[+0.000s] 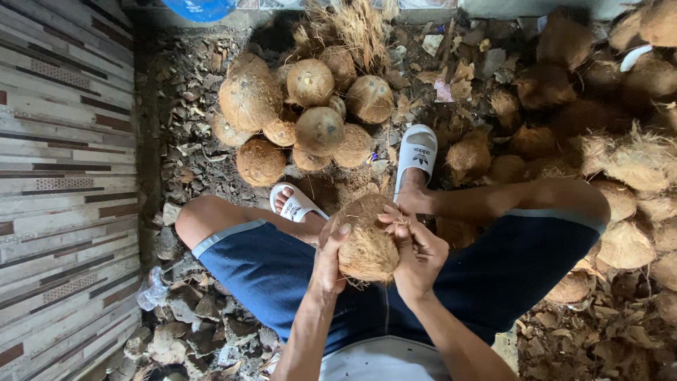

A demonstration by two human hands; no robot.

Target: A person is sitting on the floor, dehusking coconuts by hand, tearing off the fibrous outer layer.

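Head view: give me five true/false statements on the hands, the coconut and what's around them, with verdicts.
1. Both hands grip one fibrous coconut. True: the left hand and the right hand clasp it from either side.
2. A pile of husked coconuts lies beyond the feet. True.
3. The person is barefoot. False: there is a white sandal on each foot.
4. The right hand holds a knife. False: no tool shows; its fingers pinch the coconut's fibres.
5. The ground is bare concrete. False: husk scraps and fibres cover it, with a striped tiled surface at the picture's left.
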